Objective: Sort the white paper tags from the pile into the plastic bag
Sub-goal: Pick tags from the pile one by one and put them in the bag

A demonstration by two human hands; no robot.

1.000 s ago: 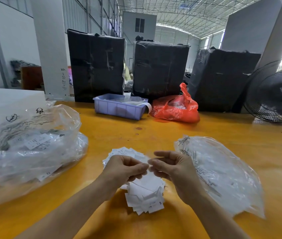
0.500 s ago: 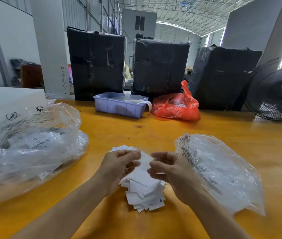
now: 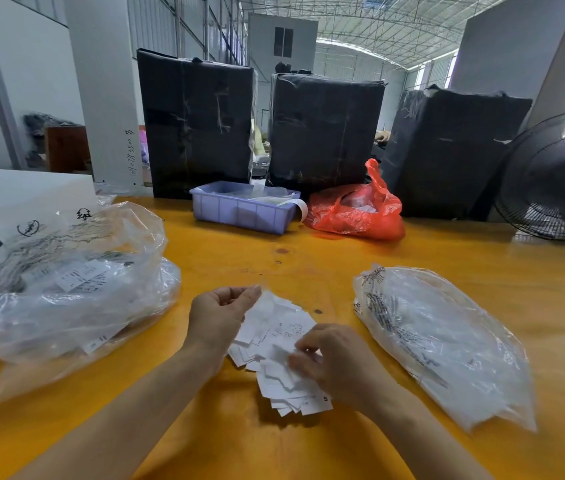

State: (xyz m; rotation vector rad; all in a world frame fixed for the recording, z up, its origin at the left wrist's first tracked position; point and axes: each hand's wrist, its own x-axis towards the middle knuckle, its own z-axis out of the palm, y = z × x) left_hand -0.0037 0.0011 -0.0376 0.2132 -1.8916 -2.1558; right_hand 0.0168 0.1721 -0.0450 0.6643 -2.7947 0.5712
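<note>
A loose pile of white paper tags [image 3: 289,391] lies on the yellow table, close in front of me. My left hand [image 3: 215,320] has its fingers curled and holds a fanned bunch of tags [image 3: 274,315] just above the pile's far side. Lower down, my right hand [image 3: 338,363] rests on the pile, and its blurred fingertips pinch a tag. To the right of the pile lies a flat clear plastic bag [image 3: 447,344] with printed text, holding white tags. Neither hand touches it.
A large crumpled clear bag [image 3: 66,292] with labels inside fills the left side, against a white box [image 3: 14,199]. At the back stand a purple bin [image 3: 243,211], a red plastic bag [image 3: 357,211], three black-wrapped boxes [image 3: 198,126] and a fan [image 3: 558,181] at the right.
My right hand has dropped from in front of my left hand down onto the pile. My left hand has lifted slightly with its bunch of tags.
</note>
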